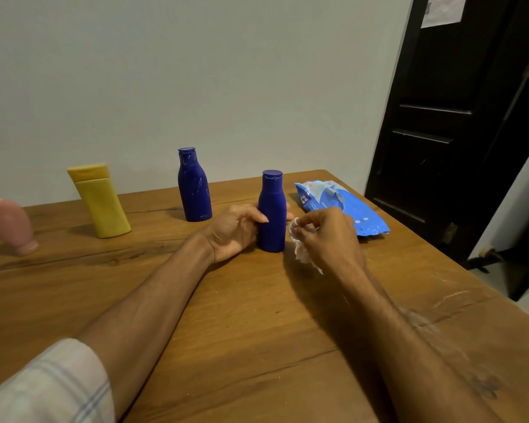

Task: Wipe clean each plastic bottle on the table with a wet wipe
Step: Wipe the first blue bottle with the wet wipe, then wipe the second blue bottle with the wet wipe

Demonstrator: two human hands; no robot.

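Note:
A small blue plastic bottle (272, 209) stands upright on the wooden table (257, 315), and my left hand (234, 232) is wrapped around its lower body from the left. My right hand (329, 236) is just right of that bottle, fingers closed on a crumpled white wet wipe (300, 250) that hangs below the hand. A taller blue bottle (194, 186) with pale streaks stands farther back. A yellow bottle (100, 201) stands cap-up to the left. A pink bottle (11, 225) sits at the far left edge, blurred.
A blue pack of wet wipes (342, 206) lies behind my right hand near the table's right edge. A pale wall runs along the table's far side. A dark door (452, 117) stands to the right, past the table's corner.

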